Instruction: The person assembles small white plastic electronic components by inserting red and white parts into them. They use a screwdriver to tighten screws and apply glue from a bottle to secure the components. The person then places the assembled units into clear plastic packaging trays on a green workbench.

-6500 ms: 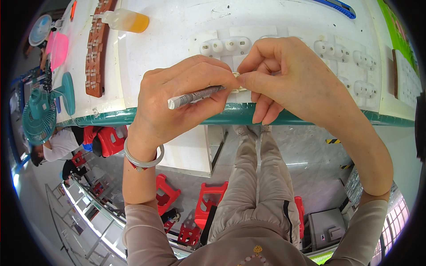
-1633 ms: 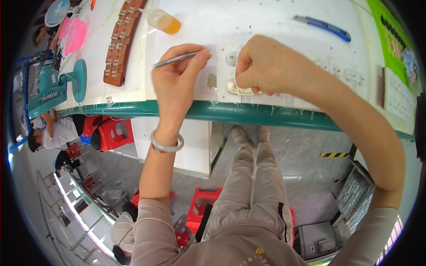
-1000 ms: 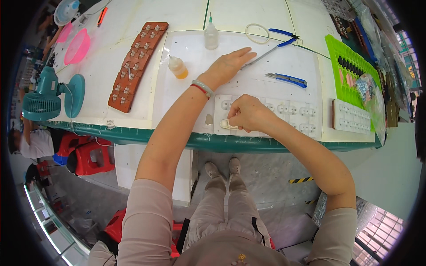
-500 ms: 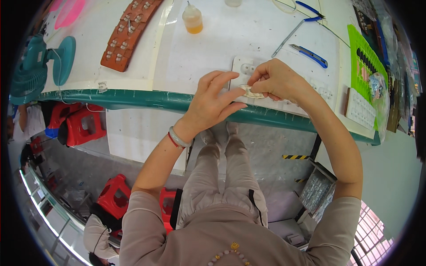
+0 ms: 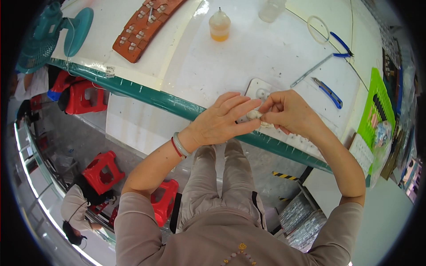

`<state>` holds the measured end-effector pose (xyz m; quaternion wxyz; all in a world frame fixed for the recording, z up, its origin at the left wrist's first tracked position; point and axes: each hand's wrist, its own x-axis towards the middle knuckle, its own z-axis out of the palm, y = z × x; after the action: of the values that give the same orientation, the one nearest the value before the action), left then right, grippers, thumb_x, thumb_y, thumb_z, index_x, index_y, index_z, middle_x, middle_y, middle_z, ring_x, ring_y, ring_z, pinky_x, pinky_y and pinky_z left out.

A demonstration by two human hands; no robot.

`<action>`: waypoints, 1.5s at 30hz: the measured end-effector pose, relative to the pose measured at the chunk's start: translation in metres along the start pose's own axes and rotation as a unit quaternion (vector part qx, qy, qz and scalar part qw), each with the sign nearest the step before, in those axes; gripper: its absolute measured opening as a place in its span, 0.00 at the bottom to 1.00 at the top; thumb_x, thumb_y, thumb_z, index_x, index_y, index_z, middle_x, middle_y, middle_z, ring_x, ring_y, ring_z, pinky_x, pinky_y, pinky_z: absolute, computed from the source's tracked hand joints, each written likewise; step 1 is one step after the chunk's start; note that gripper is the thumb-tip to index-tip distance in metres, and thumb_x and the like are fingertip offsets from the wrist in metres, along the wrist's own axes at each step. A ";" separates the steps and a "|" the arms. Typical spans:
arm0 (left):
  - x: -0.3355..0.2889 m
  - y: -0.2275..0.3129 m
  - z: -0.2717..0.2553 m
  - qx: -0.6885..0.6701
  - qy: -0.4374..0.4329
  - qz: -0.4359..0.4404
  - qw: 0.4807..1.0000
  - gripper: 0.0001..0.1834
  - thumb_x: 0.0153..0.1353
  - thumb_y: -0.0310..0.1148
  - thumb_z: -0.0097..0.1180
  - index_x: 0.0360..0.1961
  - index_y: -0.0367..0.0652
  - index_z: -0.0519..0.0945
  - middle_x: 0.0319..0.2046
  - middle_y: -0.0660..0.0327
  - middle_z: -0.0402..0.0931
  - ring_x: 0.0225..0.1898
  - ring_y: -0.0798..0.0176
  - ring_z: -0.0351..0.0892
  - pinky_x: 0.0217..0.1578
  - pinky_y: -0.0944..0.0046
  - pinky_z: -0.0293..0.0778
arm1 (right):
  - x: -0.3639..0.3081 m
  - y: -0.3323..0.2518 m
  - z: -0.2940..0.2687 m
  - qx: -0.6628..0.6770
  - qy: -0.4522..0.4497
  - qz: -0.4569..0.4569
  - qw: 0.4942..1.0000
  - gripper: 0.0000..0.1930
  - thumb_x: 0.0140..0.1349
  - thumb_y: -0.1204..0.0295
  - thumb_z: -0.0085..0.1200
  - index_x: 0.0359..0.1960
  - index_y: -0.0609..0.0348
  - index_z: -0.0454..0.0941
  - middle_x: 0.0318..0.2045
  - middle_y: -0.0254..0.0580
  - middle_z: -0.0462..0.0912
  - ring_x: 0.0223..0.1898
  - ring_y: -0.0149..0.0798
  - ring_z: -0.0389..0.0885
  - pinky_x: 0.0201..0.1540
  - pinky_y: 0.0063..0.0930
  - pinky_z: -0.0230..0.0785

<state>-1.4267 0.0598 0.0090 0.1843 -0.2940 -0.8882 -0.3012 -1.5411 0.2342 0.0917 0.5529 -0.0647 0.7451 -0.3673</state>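
Observation:
At the near edge of the table, both hands meet over a small whitish part [image 5: 254,115] whose exact kind I cannot make out. My right hand [image 5: 290,113] is closed in a pinch, thumb and forefinger on that part. From the other side my left hand [image 5: 226,116] reaches in, fingers stretched and thumb apart, the tips beside or touching the part. A white plate with round recesses [image 5: 262,88] lies just beyond the fingers, partly hidden by them.
A dropper bottle of amber liquid [image 5: 220,27] and a clear cup [image 5: 271,11] stand farther back. To the right lie blue-handled pliers [image 5: 341,46], a blue utility knife [image 5: 328,93] and a green rack [image 5: 376,113]. A brown tray of small parts [image 5: 142,33] and a teal fan [image 5: 42,37] are left.
The view has turned and shifted, so the table edge now slopes down to the right. Both hands stay together at the small part, with the left fingers closer to the right hand.

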 end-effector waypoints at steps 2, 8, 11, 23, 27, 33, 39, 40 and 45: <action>0.001 0.001 0.000 0.004 -0.005 -0.005 1.000 0.16 0.44 0.28 0.56 0.38 0.52 0.77 0.54 0.57 0.65 0.52 0.53 0.63 0.52 0.53 0.67 | 0.004 -0.005 -0.007 -0.025 -0.008 -0.013 1.000 0.09 0.48 0.75 0.58 0.30 0.68 0.77 0.14 0.37 0.74 0.11 0.25 0.69 0.13 0.20 0.59; 0.002 -0.001 0.000 0.003 0.008 -0.007 1.000 0.17 0.42 0.28 0.59 0.37 0.53 0.77 0.50 0.56 0.65 0.49 0.53 0.65 0.51 0.53 0.68 | 0.074 -0.028 -0.028 -0.117 0.226 -0.417 0.873 0.29 0.44 0.66 0.66 0.49 0.64 0.72 0.36 0.47 0.77 0.41 0.39 0.76 0.45 0.31 0.69; 0.003 0.000 0.005 0.009 0.008 0.000 1.000 0.19 0.41 0.28 0.60 0.38 0.55 0.78 0.49 0.56 0.65 0.47 0.52 0.66 0.50 0.53 0.68 | 0.149 -0.035 -0.019 -0.181 0.283 -0.529 0.779 0.34 0.43 0.65 0.66 0.53 0.62 0.68 0.38 0.46 0.77 0.44 0.45 0.75 0.51 0.32 0.67; 0.002 0.002 0.003 0.037 -0.023 0.004 0.999 0.21 0.41 0.26 0.60 0.39 0.58 0.78 0.47 0.59 0.65 0.48 0.56 0.64 0.50 0.56 0.67 | -0.003 0.010 -0.054 0.100 0.201 -0.319 0.921 0.24 0.60 0.63 0.50 0.55 0.63 0.67 0.36 0.38 0.76 0.27 0.26 0.65 0.29 0.18 0.56; 0.001 0.003 0.004 0.032 -0.019 -0.003 0.999 0.20 0.43 0.27 0.59 0.41 0.57 0.75 0.47 0.60 0.67 0.48 0.59 0.64 0.50 0.56 0.68 | -0.042 0.074 -0.040 0.457 0.210 -0.386 0.773 0.19 0.56 0.64 0.51 0.47 0.59 0.72 0.38 0.38 0.74 0.26 0.29 0.62 0.27 0.21 0.54; 0.001 0.001 0.010 0.051 0.006 0.013 0.999 0.20 0.43 0.28 0.60 0.40 0.58 0.76 0.46 0.60 0.68 0.47 0.61 0.65 0.48 0.58 0.69 | -0.046 0.100 -0.015 0.668 0.213 -0.376 0.605 0.21 0.55 0.66 0.55 0.45 0.67 0.68 0.39 0.42 0.67 0.27 0.31 0.57 0.25 0.22 0.53; -0.001 -0.001 0.009 0.065 -0.010 0.024 0.998 0.21 0.38 0.25 0.63 0.37 0.57 0.79 0.46 0.57 0.66 0.45 0.55 0.65 0.46 0.55 0.69 | -0.034 0.109 -0.009 0.667 0.193 -0.387 0.606 0.20 0.55 0.65 0.56 0.46 0.62 0.69 0.46 0.45 0.68 0.40 0.39 0.69 0.27 0.26 0.62; -0.001 -0.002 0.009 0.072 -0.019 0.030 0.997 0.21 0.37 0.24 0.63 0.37 0.56 0.80 0.46 0.55 0.65 0.45 0.53 0.65 0.45 0.53 0.69 | -0.032 0.106 -0.004 0.653 0.217 -0.395 0.609 0.19 0.55 0.66 0.57 0.46 0.62 0.70 0.46 0.45 0.67 0.45 0.40 0.67 0.29 0.25 0.63; 0.000 0.000 0.009 0.062 -0.025 0.010 0.998 0.22 0.37 0.24 0.62 0.37 0.57 0.79 0.46 0.55 0.65 0.47 0.52 0.63 0.47 0.53 0.68 | -0.028 0.103 0.007 0.529 0.249 -0.396 0.708 0.15 0.55 0.64 0.54 0.40 0.59 0.72 0.43 0.44 0.71 0.49 0.43 0.66 0.36 0.28 0.65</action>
<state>-1.4280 0.0651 0.0024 0.1826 -0.2982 -0.9067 -0.2361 -1.4924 0.3188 0.0486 0.0950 0.0429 0.4458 -0.8890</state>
